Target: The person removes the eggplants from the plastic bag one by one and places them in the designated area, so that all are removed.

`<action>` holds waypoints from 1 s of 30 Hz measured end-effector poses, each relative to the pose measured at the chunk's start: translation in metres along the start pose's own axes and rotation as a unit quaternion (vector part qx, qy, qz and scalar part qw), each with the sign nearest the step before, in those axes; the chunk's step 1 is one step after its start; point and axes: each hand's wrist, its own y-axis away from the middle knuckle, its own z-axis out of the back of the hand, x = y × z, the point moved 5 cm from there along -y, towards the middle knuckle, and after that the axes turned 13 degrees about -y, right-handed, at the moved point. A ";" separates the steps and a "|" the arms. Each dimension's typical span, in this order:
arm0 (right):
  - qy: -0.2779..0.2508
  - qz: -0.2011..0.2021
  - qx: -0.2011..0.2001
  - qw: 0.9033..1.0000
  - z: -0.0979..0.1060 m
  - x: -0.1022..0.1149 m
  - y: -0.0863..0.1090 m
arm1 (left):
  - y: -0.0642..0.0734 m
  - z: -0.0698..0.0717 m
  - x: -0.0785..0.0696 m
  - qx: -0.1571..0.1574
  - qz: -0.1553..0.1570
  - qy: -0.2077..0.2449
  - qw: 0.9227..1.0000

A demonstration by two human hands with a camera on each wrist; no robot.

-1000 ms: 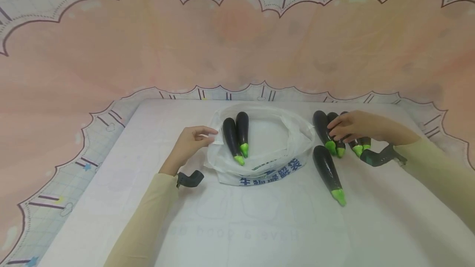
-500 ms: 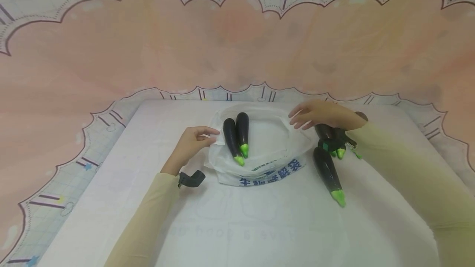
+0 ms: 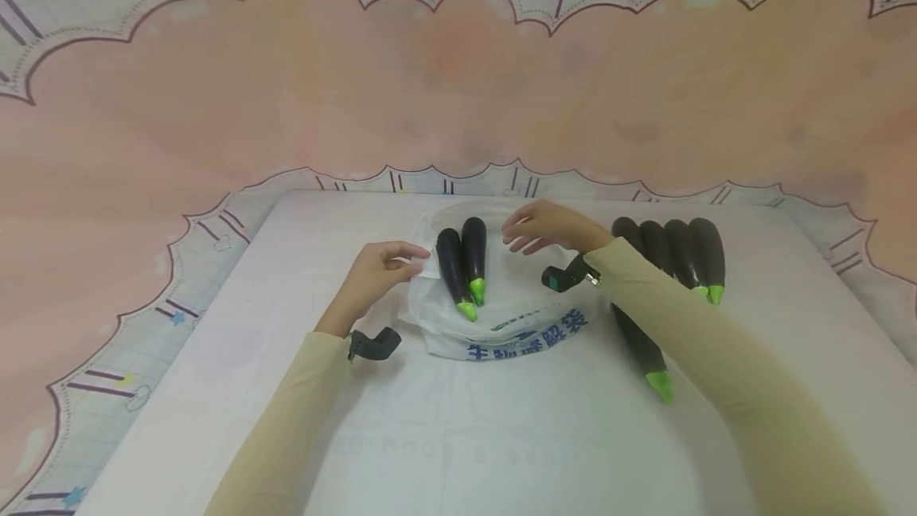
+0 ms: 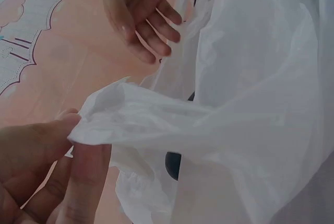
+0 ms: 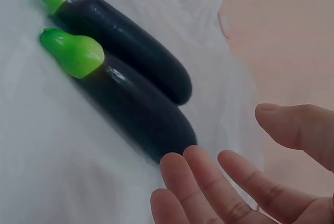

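A white plastic bag [image 3: 516, 293] with blue printed characters lies spread on the table. My left hand [image 3: 380, 269] pinches the bag's left rim; the left wrist view shows its thumb and finger on the plastic. Two dark purple eggplants with green stem ends rest in the bag, the left eggplant [image 3: 454, 269] slightly nearer me than the right eggplant [image 3: 474, 257]. My right hand [image 3: 544, 225] hovers over the bag, just right of them. In the right wrist view its fingers [image 5: 209, 182] are spread and hold nothing, close to the eggplants' rounded ends.
To the right of the bag several more eggplants [image 3: 705, 253] lie side by side, partly behind the right sleeve. A single eggplant [image 3: 645, 349] lies nearer me, also partly covered. A patterned pink cloth [image 3: 458, 94] rises behind the white table [image 3: 444, 436].
My right hand has moved left from over the row of eggplants to above the bag, carrying nothing. The left hand has kept its place at the bag's rim.
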 end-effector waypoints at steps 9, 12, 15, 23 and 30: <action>-0.056 -0.032 -0.030 0.997 -0.022 -0.014 -0.025 | 0.000 -0.001 -0.002 0.002 -0.001 0.001 1.000; -0.076 -0.045 -0.048 0.995 -0.029 -0.021 -0.033 | 0.000 -0.001 -0.001 0.002 -0.001 -0.003 1.000; -0.080 -0.060 -0.061 0.993 -0.035 -0.027 -0.040 | 0.000 -0.001 0.000 0.002 0.001 -0.003 1.000; -0.070 -0.099 -0.102 0.987 -0.044 -0.031 -0.046 | -0.001 -0.001 0.002 0.001 0.004 -0.006 1.000; -0.038 -0.091 -0.144 0.985 -0.049 -0.029 -0.053 | -0.002 -0.001 0.003 0.005 0.005 -0.010 1.000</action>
